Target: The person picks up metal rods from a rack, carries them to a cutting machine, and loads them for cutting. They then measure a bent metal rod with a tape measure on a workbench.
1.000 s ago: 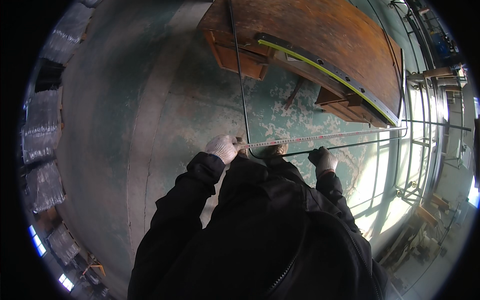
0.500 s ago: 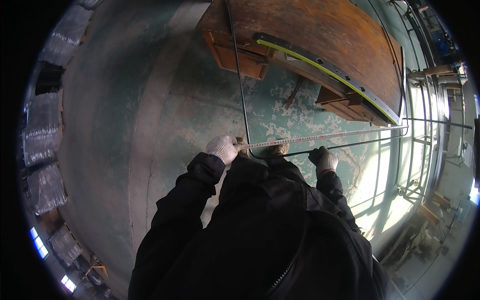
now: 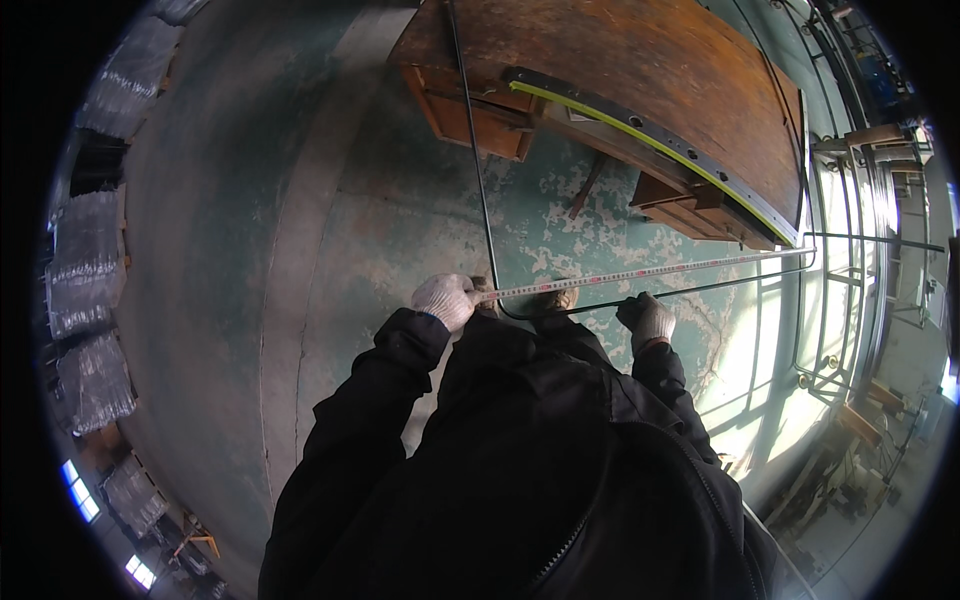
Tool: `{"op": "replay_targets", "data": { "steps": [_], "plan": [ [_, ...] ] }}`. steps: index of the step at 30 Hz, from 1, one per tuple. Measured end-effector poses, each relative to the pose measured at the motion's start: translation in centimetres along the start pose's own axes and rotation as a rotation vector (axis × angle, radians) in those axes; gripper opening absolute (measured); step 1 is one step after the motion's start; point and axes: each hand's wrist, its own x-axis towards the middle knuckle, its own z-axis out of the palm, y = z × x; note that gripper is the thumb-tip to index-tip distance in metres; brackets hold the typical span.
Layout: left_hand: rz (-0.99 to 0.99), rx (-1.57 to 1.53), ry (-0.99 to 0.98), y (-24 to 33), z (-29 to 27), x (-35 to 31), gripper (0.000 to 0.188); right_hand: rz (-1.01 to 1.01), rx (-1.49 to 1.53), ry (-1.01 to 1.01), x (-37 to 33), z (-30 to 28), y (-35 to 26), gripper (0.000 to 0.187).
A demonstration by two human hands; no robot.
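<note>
My left hand (image 3: 447, 300), in a pale knit glove, is closed on the near end of a tape measure's pulled-out blade (image 3: 640, 273). From there the blade runs right to the far corner of a bent black metal rod frame (image 3: 483, 190). My right hand (image 3: 648, 318), gloved with dark fingertips, is closed round the frame's near bar. Beside my left hand the frame bends in a rounded corner, and one long side runs away across the wooden desk. The blade lies just above the near bar, roughly along it.
A worn wooden desk (image 3: 600, 50) stands ahead, with a black and yellow-green level (image 3: 640, 130) along its near edge. Wrapped grey stacks (image 3: 88, 250) line the far left. Metal racks (image 3: 845, 250) and wood pieces (image 3: 860, 425) are on the right. My shoes show below the frame.
Almost nothing differs. The view has shifted very slightly; both hands keep their grip, and the blade and the rod frame hold their places.
</note>
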Motion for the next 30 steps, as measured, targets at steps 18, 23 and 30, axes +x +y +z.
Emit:
{"op": "replay_targets", "data": {
  "steps": [18,23,30],
  "plan": [
    [-0.024,-0.006,-0.023,0.0,0.1,0.1,0.041,0.011,0.019,-0.002,0.7,-0.2,0.4,0.019],
    [-0.006,0.025,-0.032,-0.2,0.1,0.2,0.039,-0.168,-0.265,-0.116,2.4,-1.8,1.2,0.021],
    [-0.018,0.016,-0.021,0.0,0.0,0.0,0.039,-0.577,-0.967,-0.175,4.2,-3.8,2.3,0.011]
  ]
}}
